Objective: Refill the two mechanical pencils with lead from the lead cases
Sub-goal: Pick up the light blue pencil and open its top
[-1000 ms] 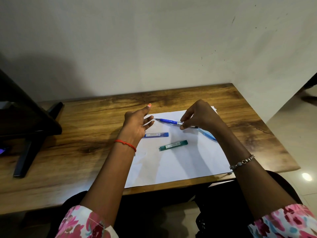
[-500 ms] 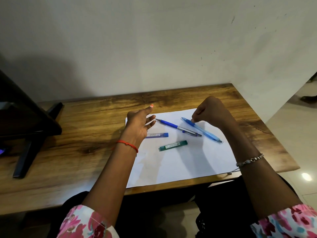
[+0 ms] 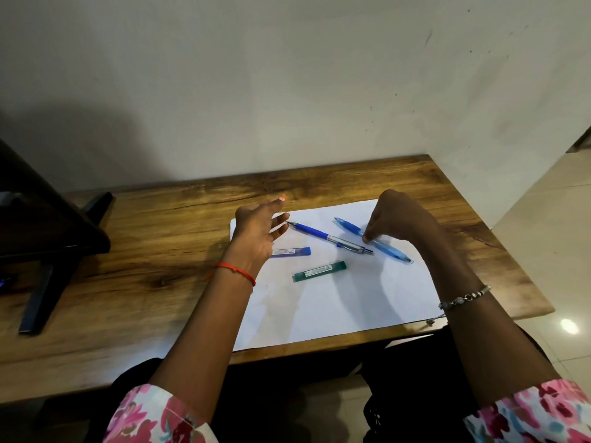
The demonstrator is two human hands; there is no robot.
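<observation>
The light blue pencil (image 3: 388, 250) is pinched at mid-barrel by the curled fingers of the right hand (image 3: 399, 219), on the white sheet (image 3: 351, 308). The left hand (image 3: 260, 233) is held open, fingers spread, over the sheet's left edge. The dark blue pencil (image 3: 319, 235) is laid on the sheet between the hands, with the blue lead case (image 3: 292, 251) and the green lead case (image 3: 319, 271) nearer the sheet's middle.

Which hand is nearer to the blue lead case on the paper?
Left. The left hand overlaps the blue lead case, hiding its left end. The right hand is farther right, fingertips on the light blue pencil.
</observation>
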